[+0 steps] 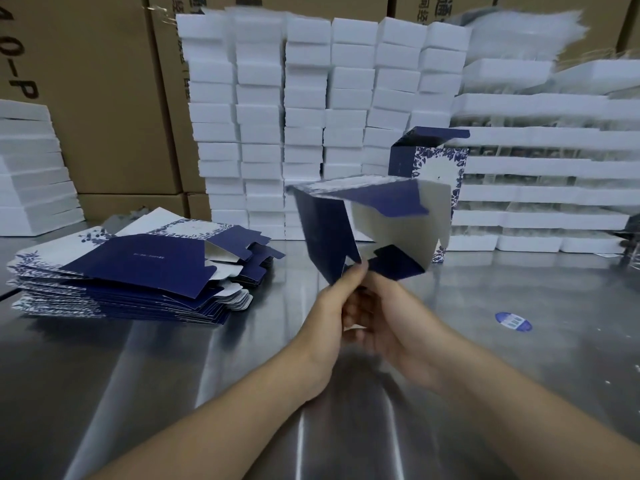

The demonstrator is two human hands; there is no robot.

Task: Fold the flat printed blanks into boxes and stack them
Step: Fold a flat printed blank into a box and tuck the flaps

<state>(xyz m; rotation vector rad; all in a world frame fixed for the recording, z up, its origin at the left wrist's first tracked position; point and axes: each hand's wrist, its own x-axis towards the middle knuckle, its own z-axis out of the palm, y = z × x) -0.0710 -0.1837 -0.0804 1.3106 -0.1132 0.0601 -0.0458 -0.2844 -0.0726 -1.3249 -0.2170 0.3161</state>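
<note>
1. the left hand (341, 299) pinches the lower corner of a half-opened box (363, 223), fingertips closed on its dark blue edge. the right hand (391, 323) curls round a bottom flap just beneath, and the two hands touch each other.
2. the half-opened box is held in the air above the steel table (207, 375), tilted. it is squared into a tube with its white inside showing and its end flaps loose.
3. my reading of the step: the bottom is being closed. the tuck and the top flap are still to do.
4. progress looks early. one finished box (429, 168) stands upright at the back with its lid flap raised, just behind the held one, so there is no stack yet.
5. a thick pile of flat blanks (121, 271) lies to the left, well apart from the hands, so most of the work remains.
6. room: bare steel lies under and to the right of the hands, apart from a blue oval sticker (513, 321).
7. edges: the white stacks (304, 116) wall off the back and stand close to the finished box, with brown cartons (104, 98) behind them.
</note>
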